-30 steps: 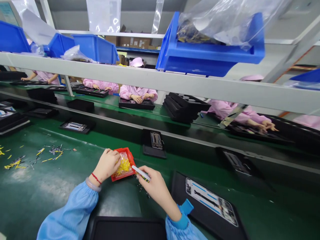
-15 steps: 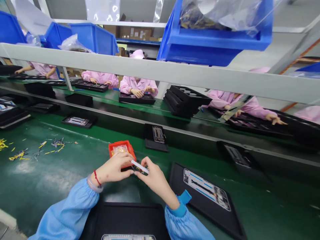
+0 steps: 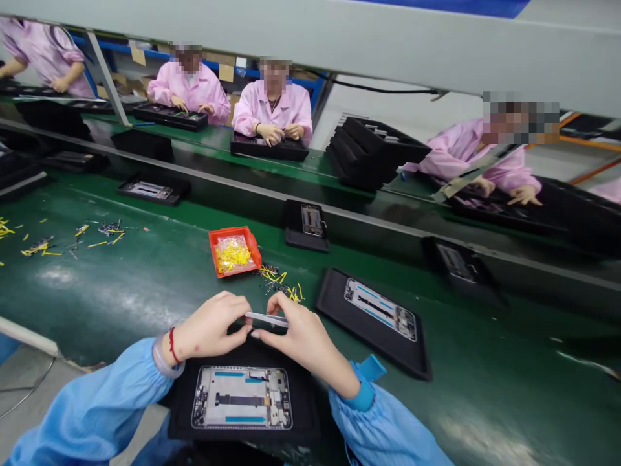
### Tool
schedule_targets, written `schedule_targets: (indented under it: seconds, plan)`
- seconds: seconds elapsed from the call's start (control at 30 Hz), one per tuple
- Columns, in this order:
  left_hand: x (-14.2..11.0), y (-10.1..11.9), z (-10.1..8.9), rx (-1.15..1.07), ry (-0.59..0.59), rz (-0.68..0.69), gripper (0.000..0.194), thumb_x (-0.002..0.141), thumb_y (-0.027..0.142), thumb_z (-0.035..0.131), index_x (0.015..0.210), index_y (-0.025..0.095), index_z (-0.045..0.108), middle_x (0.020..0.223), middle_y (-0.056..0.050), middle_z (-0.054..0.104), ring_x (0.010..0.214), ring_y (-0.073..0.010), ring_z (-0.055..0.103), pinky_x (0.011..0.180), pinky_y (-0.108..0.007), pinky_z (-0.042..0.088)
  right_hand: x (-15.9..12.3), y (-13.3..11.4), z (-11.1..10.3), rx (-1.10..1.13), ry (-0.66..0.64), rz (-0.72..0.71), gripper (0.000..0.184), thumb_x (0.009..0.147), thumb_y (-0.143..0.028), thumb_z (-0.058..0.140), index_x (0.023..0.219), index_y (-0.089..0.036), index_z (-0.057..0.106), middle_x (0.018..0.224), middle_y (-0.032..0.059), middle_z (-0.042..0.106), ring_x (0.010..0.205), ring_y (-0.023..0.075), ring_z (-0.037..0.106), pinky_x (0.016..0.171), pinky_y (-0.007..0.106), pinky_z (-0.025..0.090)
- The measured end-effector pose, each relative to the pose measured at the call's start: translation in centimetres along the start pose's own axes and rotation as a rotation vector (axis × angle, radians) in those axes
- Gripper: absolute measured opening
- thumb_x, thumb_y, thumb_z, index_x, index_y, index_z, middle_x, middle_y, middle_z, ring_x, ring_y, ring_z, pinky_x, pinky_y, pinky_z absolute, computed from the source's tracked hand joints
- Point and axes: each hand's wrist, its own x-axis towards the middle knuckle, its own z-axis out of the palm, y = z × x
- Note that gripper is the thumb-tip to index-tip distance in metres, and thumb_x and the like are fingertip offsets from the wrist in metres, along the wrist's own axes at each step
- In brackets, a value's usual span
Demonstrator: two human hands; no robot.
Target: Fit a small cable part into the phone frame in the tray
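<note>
Pinching tweezers [image 3: 266, 318], R hand [image 3: 303, 333] | L hand [image 3: 211, 327] at tip, grip unclr | phone [image 3: 242, 400] below, nearside

Sky blue on the sleeves [image 3: 101, 404], deeper turquoise on the right cuff [image 3: 365, 395]. Red on the cord [image 3: 173, 346], milky lilac-grey on the bangle [image 3: 163, 360]. Silver on the tweezers [image 3: 266, 318]. Pale grey on the near phone [image 3: 208, 388], striped with blue strips [image 3: 245, 419] and a black ribbon [image 3: 237, 400], orange-brown at one end. Black on the pad [image 3: 305, 404]. Orange-red on the tray [image 3: 218, 270], yellow on the bits [image 3: 235, 255] inside. Yellow mixed with black in the scatter [image 3: 273, 275]. Green on the bench [image 3: 126, 285], pink on the coats [image 3: 272, 107].
</note>
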Motion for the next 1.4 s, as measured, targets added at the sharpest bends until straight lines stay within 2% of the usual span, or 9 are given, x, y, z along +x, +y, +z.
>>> schedule_targets:
  seconds: [0.1,0.27,0.43,0.5,0.67,0.77,0.97,1.17,1.4]
  plan:
    - [-1.6,1.1,0.4,-0.069,-0.002,-0.068,0.009,0.082,0.015,0.043,0.078,0.019,0.050,0.075,0.000,0.058,0.068,-0.0160,0.052,0.066,-0.027,0.041,-1.0,1.2,0.0,0.203,-0.033,-0.003,0.030,0.071,-0.040,0.074,0.077,-0.023,0.050,0.072,-0.0040,0.057,0.065,0.0164,0.052,0.057,0.025,0.033]
    - [-4.9,3.6,2.9,-0.169,-0.106,-0.076,0.011,0.083,0.012,0.040,0.081,0.020,0.047,0.078,0.000,0.059,0.069,-0.0157,0.052,0.066,-0.026,0.041,-2.0,3.6,0.3,0.606,0.050,0.177,0.046,0.079,-0.065,0.056,0.064,-0.021,0.050,0.058,-0.0042,0.045,0.053,0.0136,0.041,0.052,0.026,0.032]
    - [-6.5,5.8,6.4,-0.209,-0.232,-0.094,0.015,0.083,0.006,0.042,0.084,0.021,0.047,0.082,-0.001,0.060,0.072,-0.0153,0.055,0.068,-0.023,0.043,-2.7,4.3,1.1,0.858,0.129,0.232,0.052,0.076,-0.070,0.058,0.063,-0.020,0.059,0.065,0.0017,0.056,0.064,0.0177,0.050,0.064,0.029,0.040]
    - [-6.2,6.0,7.2,-0.170,-0.210,-0.132,0.016,0.084,0.005,0.042,0.085,0.020,0.048,0.086,-0.002,0.060,0.076,-0.0165,0.055,0.071,-0.025,0.044,-2.9,4.3,1.6,0.898,0.194,0.225,0.052,0.075,-0.069,0.061,0.059,-0.019,0.060,0.065,0.0023,0.057,0.067,0.0180,0.051,0.066,0.029,0.041]
    - [-5.2,4.8,7.4,0.000,-0.076,-0.157,0.018,0.089,0.007,0.038,0.088,0.018,0.052,0.090,-0.006,0.058,0.080,-0.0192,0.054,0.077,-0.031,0.047,-3.5,4.5,3.3,1.112,0.174,0.307,0.052,0.073,-0.071,0.062,0.064,-0.019,0.057,0.058,-0.0011,0.054,0.042,0.0106,0.040,0.038,0.023,0.032]
    - [-4.8,4.1,7.4,-0.050,0.020,-0.179,0.019,0.090,0.009,0.038,0.088,0.018,0.054,0.088,-0.004,0.058,0.081,-0.0176,0.054,0.077,-0.029,0.048,-4.2,4.6,4.4,1.226,0.147,0.293,0.046,0.077,-0.066,0.063,0.071,-0.020,0.055,0.063,-0.0001,0.060,0.045,0.0118,0.050,0.042,0.024,0.043]
    - [-4.5,3.7,7.9,-0.164,0.118,-0.249,0.018,0.088,0.010,0.040,0.085,0.018,0.055,0.084,-0.004,0.058,0.079,-0.0175,0.056,0.073,-0.029,0.049,-5.5,5.2,5.9,1.102,0.160,0.130,0.034,0.076,-0.049,0.075,0.089,-0.024,0.055,0.082,0.0024,0.068,0.078,0.0196,0.068,0.073,0.032,0.056]
    - [-4.4,3.7,7.9,-0.194,0.111,-0.246,0.016,0.087,0.009,0.041,0.084,0.018,0.054,0.084,-0.004,0.058,0.079,-0.0175,0.055,0.072,-0.029,0.048,-6.7,5.3,6.9,0.746,0.300,0.035,0.026,0.086,-0.049,0.064,0.088,-0.023,0.059,0.080,0.0036,0.067,0.077,0.0210,0.068,0.070,0.031,0.055]
    - [-4.5,3.6,8.2,-0.192,0.120,-0.215,0.015,0.087,0.008,0.043,0.084,0.018,0.054,0.083,-0.003,0.058,0.078,-0.0164,0.054,0.072,-0.027,0.047,-6.9,5.2,6.8,0.683,0.314,0.001,0.025,0.089,-0.047,0.060,0.086,-0.022,0.060,0.078,0.0042,0.066,0.074,0.0208,0.068,0.067,0.030,0.055]
